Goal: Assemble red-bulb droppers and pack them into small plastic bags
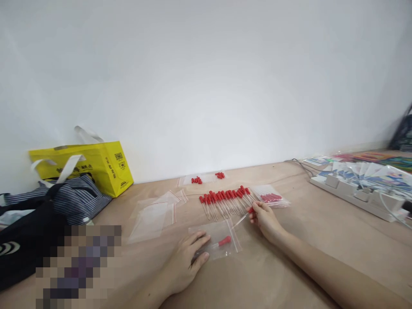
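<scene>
Here, a dropper (pixel 240 220) is pinched by its bulb in the closed fingertips of the right hand (pixel 266 219), its axis slanted leftward to the zip edge of the clear bag (pixel 216 228), held flat under the loosely spread left hand (pixel 188 256)

The zip bag (pixel 216 230) looks like glossy clear plastic, the dropper bulb (pixel 225 240) smooth rubber, the striped bag (pixel 89 196) cloth.
</scene>
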`<move>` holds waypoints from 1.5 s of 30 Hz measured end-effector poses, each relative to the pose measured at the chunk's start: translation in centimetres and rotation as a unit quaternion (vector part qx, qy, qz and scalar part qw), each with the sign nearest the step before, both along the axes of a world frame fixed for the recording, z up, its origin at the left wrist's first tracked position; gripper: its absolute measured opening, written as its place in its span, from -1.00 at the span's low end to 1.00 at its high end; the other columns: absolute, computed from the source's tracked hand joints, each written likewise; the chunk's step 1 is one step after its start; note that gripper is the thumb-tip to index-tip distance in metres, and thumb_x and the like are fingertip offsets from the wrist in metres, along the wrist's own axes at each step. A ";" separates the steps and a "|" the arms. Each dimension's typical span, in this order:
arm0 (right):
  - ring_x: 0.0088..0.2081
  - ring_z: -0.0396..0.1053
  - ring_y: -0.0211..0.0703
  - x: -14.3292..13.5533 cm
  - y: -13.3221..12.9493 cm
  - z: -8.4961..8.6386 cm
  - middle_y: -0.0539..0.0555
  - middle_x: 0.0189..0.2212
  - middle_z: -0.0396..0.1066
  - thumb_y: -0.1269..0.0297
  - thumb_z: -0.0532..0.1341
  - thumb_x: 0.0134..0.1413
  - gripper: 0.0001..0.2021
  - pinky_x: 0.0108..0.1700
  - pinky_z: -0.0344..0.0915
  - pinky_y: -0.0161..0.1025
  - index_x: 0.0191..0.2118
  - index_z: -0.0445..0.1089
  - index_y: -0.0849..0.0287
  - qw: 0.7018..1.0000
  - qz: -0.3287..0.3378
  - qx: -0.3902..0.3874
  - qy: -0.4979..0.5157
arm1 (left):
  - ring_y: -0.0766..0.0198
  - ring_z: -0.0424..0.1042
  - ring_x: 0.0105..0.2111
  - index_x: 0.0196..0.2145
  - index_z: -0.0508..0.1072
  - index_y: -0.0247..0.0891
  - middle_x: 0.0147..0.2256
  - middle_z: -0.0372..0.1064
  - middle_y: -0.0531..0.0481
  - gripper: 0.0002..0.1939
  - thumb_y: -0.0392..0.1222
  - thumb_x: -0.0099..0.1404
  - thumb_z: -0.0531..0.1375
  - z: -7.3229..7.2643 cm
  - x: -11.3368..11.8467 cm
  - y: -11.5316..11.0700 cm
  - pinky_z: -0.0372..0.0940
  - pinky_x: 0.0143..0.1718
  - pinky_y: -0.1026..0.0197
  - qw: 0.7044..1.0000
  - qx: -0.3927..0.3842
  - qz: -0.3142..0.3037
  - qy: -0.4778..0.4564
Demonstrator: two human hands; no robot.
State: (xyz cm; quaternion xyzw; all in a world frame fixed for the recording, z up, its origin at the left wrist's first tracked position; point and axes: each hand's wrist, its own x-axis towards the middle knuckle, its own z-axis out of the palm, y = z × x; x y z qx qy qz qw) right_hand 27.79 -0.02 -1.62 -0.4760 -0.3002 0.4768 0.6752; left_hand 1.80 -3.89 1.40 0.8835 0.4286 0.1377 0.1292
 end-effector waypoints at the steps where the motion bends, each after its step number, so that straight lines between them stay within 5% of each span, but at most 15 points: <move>1: -0.67 0.20 -0.35 -0.3 -0.1 0.1 -0.03 -0.58 0.31 0.15 0.19 -0.14 -0.76 -0.67 0.15 -0.38 -0.42 0.11 0.12 1.000 0.002 -0.002 0.009 | 0.12 0.16 0.03 0.02 0.25 -0.13 0.07 0.17 -0.05 -0.62 -0.11 0.24 0.00 0.0 0.0 0.0 0.13 0.02 0.01 1.000 0.001 -0.001 -0.003; 7: -0.61 0.30 -0.34 -2.1 -1.6 0.9 -0.02 -0.56 0.35 0.23 0.25 -0.19 -0.73 -0.54 0.26 -0.37 -0.45 0.09 0.15 0.994 0.100 -0.025 0.035 | 0.13 0.18 0.03 0.04 0.22 -0.11 0.06 0.19 -0.02 -0.60 -0.13 0.23 0.02 -0.2 -0.1 0.1 0.12 0.02 0.00 0.999 0.008 -0.001 -0.032; 11: -0.72 0.16 -0.43 -2.8 -2.0 0.9 -0.10 -0.62 0.30 0.14 0.29 -0.28 -0.69 -0.68 0.09 -0.44 -0.44 0.21 0.19 0.975 0.202 0.001 -0.092 | 0.12 0.19 0.02 0.04 0.22 -0.11 0.05 0.19 -0.02 -0.60 -0.13 0.23 0.03 -0.3 -0.1 0.2 0.13 0.02 0.01 0.999 0.005 -0.008 -0.041; 15: -0.62 0.25 -0.38 -3.2 -1.9 0.2 -0.05 -0.59 0.34 0.12 0.32 -0.36 -0.69 -0.55 0.17 -0.39 -0.49 0.31 0.24 0.944 0.272 0.045 -0.182 | 0.14 0.20 0.01 0.02 0.24 -0.12 0.04 0.21 -0.02 -0.61 -0.13 0.22 0.04 -0.2 0.0 0.2 0.14 0.02 0.03 0.999 0.015 -0.010 -0.044; 20: -0.35 0.34 -0.18 -3.1 -1.6 0.0 0.06 -0.48 0.41 0.07 0.21 -0.18 -0.72 -0.26 0.24 -0.25 -0.52 0.43 0.23 0.877 0.363 0.121 -0.292 | 0.15 0.20 0.01 0.01 0.26 -0.16 0.03 0.23 -0.05 -0.62 -0.14 0.22 0.03 0.0 0.1 0.1 0.14 0.02 0.04 0.999 0.017 -0.016 -0.033; 23: -0.38 0.33 -0.22 -2.2 -0.6 0.5 0.04 -0.48 0.41 0.16 0.16 -0.12 -0.76 -0.30 0.23 -0.30 -0.51 0.44 0.24 0.843 0.385 0.115 -0.357 | 0.15 0.19 0.02 -0.01 0.28 -0.14 0.03 0.22 -0.04 -0.64 -0.13 0.22 0.02 0.0 0.1 0.1 0.13 0.02 0.04 0.999 0.013 -0.015 -0.027; 25: -0.48 0.31 -0.27 -1.7 0.5 1.1 0.01 -0.56 0.39 0.23 0.15 -0.12 -0.80 -0.40 0.20 -0.34 -0.51 0.42 0.26 0.842 0.345 0.073 -0.409 | 0.14 0.17 0.03 -0.01 0.28 -0.14 0.05 0.19 -0.04 -0.64 -0.12 0.23 0.01 0.0 0.1 0.1 0.13 0.02 0.02 1.000 0.007 -0.009 -0.016; 27: -0.50 0.30 -0.28 -1.6 1.9 2.0 0.01 -0.58 0.39 0.30 0.16 -0.15 -0.86 -0.43 0.16 -0.37 -0.54 0.39 0.25 0.835 0.228 0.042 -0.498 | 0.13 0.16 0.04 0.00 0.27 -0.15 0.06 0.18 -0.05 -0.63 -0.11 0.24 0.00 -0.1 0.0 0.1 0.12 0.02 0.00 1.000 0.000 -0.008 -0.004; 31: -0.36 0.35 -0.20 -3.8 4.3 3.8 0.04 -0.43 0.42 0.27 0.18 -0.17 -0.88 -0.37 0.16 -0.35 -0.44 0.36 0.18 0.768 0.073 -0.027 -0.636 | 0.12 0.15 0.04 0.01 0.26 -0.14 0.06 0.17 -0.05 -0.62 -0.11 0.24 0.00 -0.2 -0.1 0.2 0.13 0.02 0.00 1.000 0.002 -0.012 -0.007; 39: -0.22 0.36 0.05 -9.2 6.1 4.0 0.31 -0.29 0.38 0.56 0.09 -0.16 -0.70 -0.30 0.20 -0.20 -0.19 0.23 0.33 0.728 0.033 -0.098 -0.677 | 0.11 0.19 0.02 -0.02 0.31 -0.11 0.04 0.20 -0.05 -0.65 -0.11 0.22 0.03 -0.4 -0.3 0.1 0.15 0.02 0.02 0.999 0.014 -0.009 -0.038; 45: -0.26 0.37 -0.05 -8.0 5.6 4.7 0.27 -0.31 0.39 0.54 0.06 -0.11 -0.67 -0.31 0.20 -0.27 -0.12 0.17 0.35 0.754 0.037 -0.077 -0.652 | 0.13 0.18 0.02 -0.03 0.32 -0.11 0.04 0.19 -0.05 -0.65 -0.13 0.21 0.04 -0.4 -0.3 0.1 0.14 0.02 0.02 0.999 0.009 -0.008 -0.030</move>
